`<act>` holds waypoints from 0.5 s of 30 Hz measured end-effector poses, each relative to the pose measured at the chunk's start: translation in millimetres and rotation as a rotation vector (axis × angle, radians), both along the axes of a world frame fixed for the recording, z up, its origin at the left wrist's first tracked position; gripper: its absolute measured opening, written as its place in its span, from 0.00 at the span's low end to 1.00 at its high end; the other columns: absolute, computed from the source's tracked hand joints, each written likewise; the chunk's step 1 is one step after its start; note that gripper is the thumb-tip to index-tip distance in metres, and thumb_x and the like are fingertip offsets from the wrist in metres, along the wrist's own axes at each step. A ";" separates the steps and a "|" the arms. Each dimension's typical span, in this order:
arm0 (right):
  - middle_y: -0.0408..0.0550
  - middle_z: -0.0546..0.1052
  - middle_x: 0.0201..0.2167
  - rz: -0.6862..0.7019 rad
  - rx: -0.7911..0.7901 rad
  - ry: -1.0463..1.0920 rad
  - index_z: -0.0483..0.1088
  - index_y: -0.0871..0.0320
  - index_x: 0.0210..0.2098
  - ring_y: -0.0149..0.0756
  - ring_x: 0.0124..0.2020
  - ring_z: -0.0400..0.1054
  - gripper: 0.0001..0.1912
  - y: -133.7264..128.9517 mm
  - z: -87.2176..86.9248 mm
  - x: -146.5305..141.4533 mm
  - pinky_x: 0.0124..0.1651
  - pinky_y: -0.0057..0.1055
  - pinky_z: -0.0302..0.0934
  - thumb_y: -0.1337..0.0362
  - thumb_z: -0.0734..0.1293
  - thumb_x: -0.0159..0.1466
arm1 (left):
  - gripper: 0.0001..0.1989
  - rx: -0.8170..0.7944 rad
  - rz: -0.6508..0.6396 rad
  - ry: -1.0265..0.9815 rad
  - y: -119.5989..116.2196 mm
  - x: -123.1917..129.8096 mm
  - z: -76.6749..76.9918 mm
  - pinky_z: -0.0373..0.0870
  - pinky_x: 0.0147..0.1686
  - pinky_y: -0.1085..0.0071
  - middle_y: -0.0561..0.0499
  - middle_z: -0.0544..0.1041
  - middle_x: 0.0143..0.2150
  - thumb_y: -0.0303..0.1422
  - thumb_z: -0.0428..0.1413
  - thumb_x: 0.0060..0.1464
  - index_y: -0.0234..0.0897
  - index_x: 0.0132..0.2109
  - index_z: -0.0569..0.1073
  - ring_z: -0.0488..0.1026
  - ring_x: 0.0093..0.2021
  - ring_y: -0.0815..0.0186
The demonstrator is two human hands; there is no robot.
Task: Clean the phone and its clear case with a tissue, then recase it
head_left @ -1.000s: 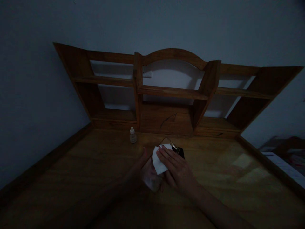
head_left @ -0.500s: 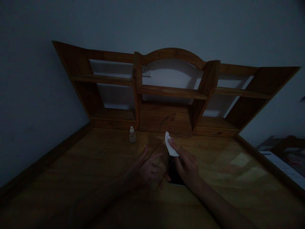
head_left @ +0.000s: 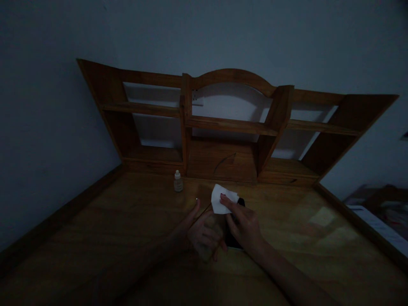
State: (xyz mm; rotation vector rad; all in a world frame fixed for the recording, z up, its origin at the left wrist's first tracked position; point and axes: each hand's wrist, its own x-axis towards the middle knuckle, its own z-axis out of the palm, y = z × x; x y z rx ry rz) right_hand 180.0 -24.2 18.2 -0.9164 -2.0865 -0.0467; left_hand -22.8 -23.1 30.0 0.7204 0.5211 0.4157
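Note:
My left hand (head_left: 188, 224) is closed around a thin, shiny flat thing (head_left: 206, 238) with a dark edge line. Its thumb points up on the left, and fingertips show at the lower right. A hand-like reflection shows on the surface. My right hand (head_left: 245, 227) presses a white tissue or cloth (head_left: 219, 204) between its fingers, at the upper part of the shiny thing. Behind and below this hand is a black flat object (head_left: 232, 240), partly covered. The dim light hides what the shiny thing is.
A small clear bottle with a white cap (head_left: 178, 182) stands on the wooden tabletop (head_left: 143, 212), left of the hands. At the back rises a wooden shelf unit (head_left: 223, 123) against the wall. Papers or cloth (head_left: 379, 221) lie beyond the right table edge.
My right hand has moved slightly left and down with the white cloth, which now spreads wider and flatter. My left hand keeps its hold, and the view has shifted a little.

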 end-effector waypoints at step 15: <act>0.54 0.70 0.57 -0.001 -0.042 0.003 0.65 0.57 0.56 0.38 0.54 0.69 0.19 -1.6 1.3 2.1 0.55 0.36 0.67 0.72 0.59 0.66 | 0.51 0.058 -0.033 0.046 -1.8 1.6 2.4 0.62 0.30 0.64 0.41 0.75 0.42 0.68 0.23 0.45 0.38 0.65 0.43 0.72 0.26 0.58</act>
